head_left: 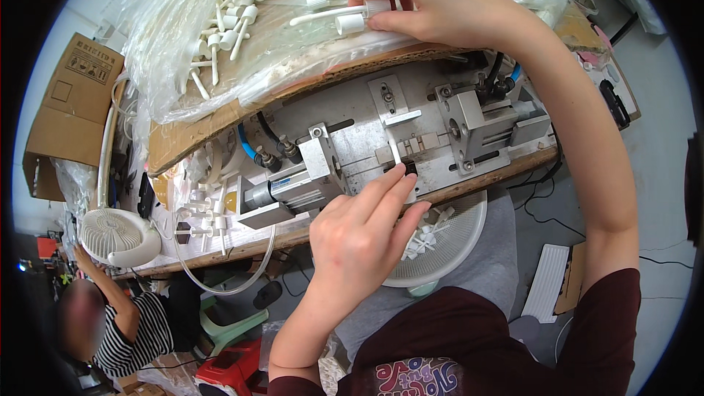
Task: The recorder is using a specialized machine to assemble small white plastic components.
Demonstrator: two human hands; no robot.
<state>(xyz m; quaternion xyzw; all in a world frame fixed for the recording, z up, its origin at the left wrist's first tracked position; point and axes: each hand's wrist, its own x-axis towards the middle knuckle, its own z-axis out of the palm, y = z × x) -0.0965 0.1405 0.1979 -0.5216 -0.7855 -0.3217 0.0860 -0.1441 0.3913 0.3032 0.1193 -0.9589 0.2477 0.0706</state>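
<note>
Up at the pile, my right hand [433, 1] is closed, pinching a white ribbed cap with a long stick [330, 14] that points left. A loose white cap [350, 25] lies just under its fingertips, and another capped stick [317, 1] lies beside them. My left hand [361, 231] is at the metal fixture [422, 143], fingers stretched forward and thumb below them. Between thumb and fingertips shows part of a white capped stick [397, 151], its rod reaching into the fixture; the fingers partly hide it.
Two pneumatic cylinders [293, 189] [499, 128] flank the fixture. Behind runs a cardboard edge [172, 143] with plastic film and many white capped sticks. A white basket [469, 238] of small white pieces stands below. A fan [121, 237] and another person [139, 323] are at left.
</note>
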